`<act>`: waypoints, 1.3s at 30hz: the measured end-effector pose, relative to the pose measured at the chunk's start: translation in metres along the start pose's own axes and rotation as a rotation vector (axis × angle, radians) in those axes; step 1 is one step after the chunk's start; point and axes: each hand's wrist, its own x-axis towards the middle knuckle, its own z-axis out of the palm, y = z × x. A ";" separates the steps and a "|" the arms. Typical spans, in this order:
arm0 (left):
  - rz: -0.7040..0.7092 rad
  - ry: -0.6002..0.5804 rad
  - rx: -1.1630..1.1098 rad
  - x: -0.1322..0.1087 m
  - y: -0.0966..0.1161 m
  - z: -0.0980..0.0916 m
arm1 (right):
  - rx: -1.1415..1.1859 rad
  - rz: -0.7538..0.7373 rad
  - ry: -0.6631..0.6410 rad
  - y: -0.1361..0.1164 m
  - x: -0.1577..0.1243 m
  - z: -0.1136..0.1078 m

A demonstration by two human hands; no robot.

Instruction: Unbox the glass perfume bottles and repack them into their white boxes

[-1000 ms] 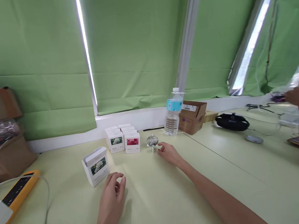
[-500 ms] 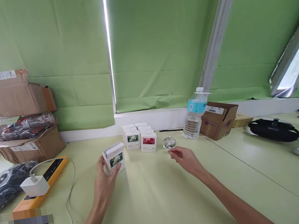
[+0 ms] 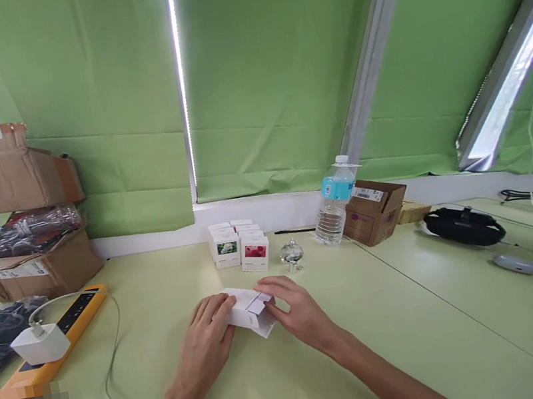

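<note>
A small white carton (image 3: 248, 310) lies on its side on the pale green table (image 3: 406, 312), and its picture face is hidden. My left hand (image 3: 205, 334) grips one end of it. My right hand (image 3: 295, 306) has its fingers over the other end. Behind the hands, several similar white cartons with flower pictures (image 3: 238, 248) stand grouped together. A small cut-glass lidded ornament (image 3: 291, 254) stands just to their right, apart from my right hand.
A water bottle (image 3: 334, 207) and a cardboard box (image 3: 374, 211) stand at the back. To the left lie an orange power strip (image 3: 66, 325) with a white charger (image 3: 40, 343) and stacked cartons (image 3: 28, 264). A black case (image 3: 464, 227) and grey mouse (image 3: 515, 264) lie right.
The white carton has moved from my left hand alone to lying on its side between both hands. My right hand has left the glass ornament and come onto the carton.
</note>
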 end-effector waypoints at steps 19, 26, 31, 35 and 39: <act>-0.531 -0.427 -0.967 0.020 0.017 -0.044 | 0.569 0.459 0.459 0.041 0.018 -0.050; -0.631 -0.362 -0.730 0.018 0.016 -0.034 | 0.801 0.519 0.453 0.045 0.017 -0.050; -0.720 -0.090 -0.720 0.021 0.014 -0.028 | 0.721 0.485 0.284 0.024 0.019 -0.042; -0.685 -0.044 -1.061 0.029 0.036 -0.037 | 0.800 0.485 0.177 0.005 0.017 -0.031; -0.648 -0.069 -1.215 0.034 0.050 -0.047 | 0.837 0.568 0.170 -0.001 0.015 -0.024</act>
